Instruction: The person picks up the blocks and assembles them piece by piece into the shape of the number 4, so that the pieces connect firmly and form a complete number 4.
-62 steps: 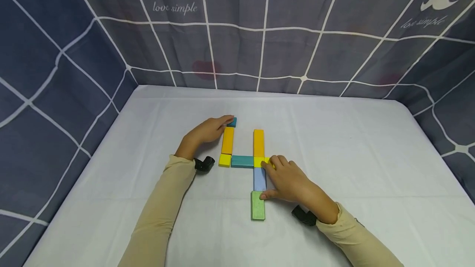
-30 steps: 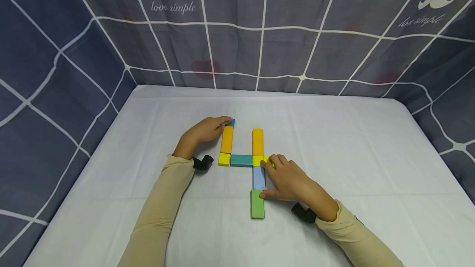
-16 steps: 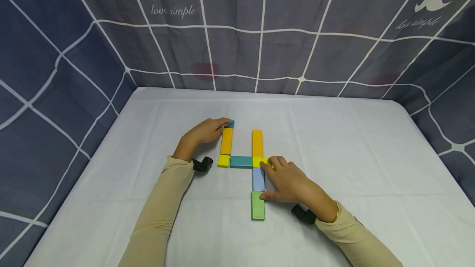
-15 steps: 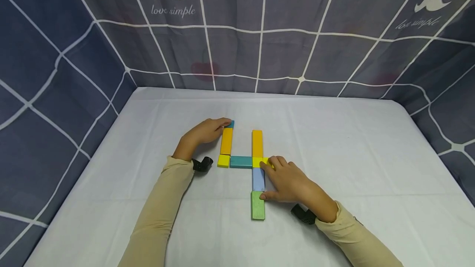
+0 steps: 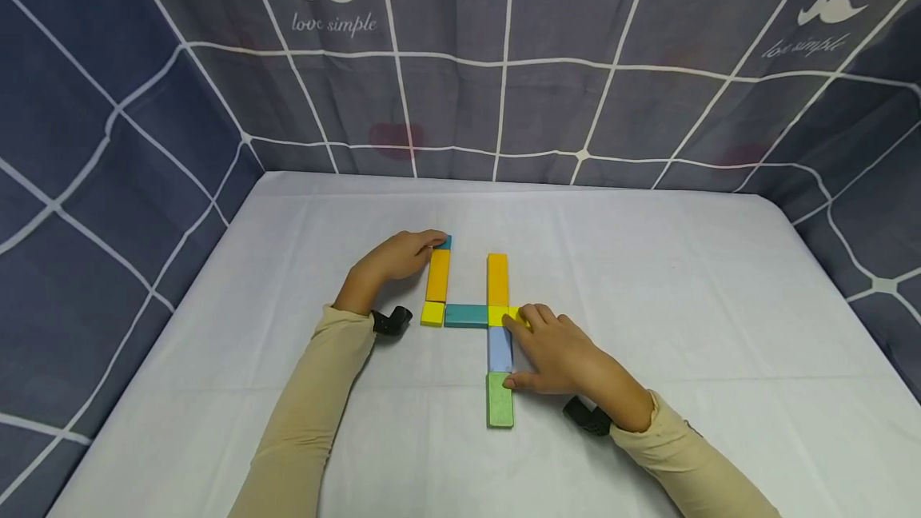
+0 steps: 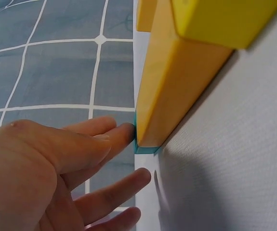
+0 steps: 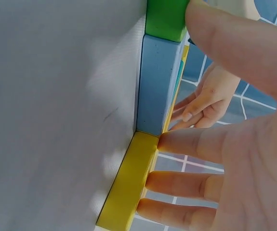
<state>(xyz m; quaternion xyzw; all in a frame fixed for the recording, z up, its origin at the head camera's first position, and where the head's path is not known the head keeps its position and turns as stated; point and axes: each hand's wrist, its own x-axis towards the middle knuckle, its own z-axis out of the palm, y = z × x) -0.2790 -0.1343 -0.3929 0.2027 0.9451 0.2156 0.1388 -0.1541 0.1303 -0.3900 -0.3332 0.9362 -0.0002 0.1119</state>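
Note:
Flat wooden blocks form a shape like a 4 on the white table. At its upper left, my left hand [image 5: 399,254] touches a small teal block [image 5: 448,242] with its fingertips, fingers fairly straight in the left wrist view. Below that block run an orange block [image 5: 438,275] and a small yellow block [image 5: 432,313]. A longer teal block [image 5: 466,316] links leftwards from the right column. My right hand [image 5: 564,354] rests its fingertips on a yellow block [image 7: 128,178], partly hidden in the head view, and its thumb on the green block [image 5: 500,401].
Another orange block [image 5: 497,279] tops the right column, and a light blue block [image 5: 500,348] lies above the green one. A black wrist camera [image 5: 392,320] sits under the left wrist, another camera [image 5: 587,416] under the right. Grey gridded cloth [image 5: 561,14] hangs behind the table [image 5: 647,262].
The small teal block has slid slightly left, lining up more closely with the orange block below it. Both hands otherwise keep their places; the head view has shifted a little.

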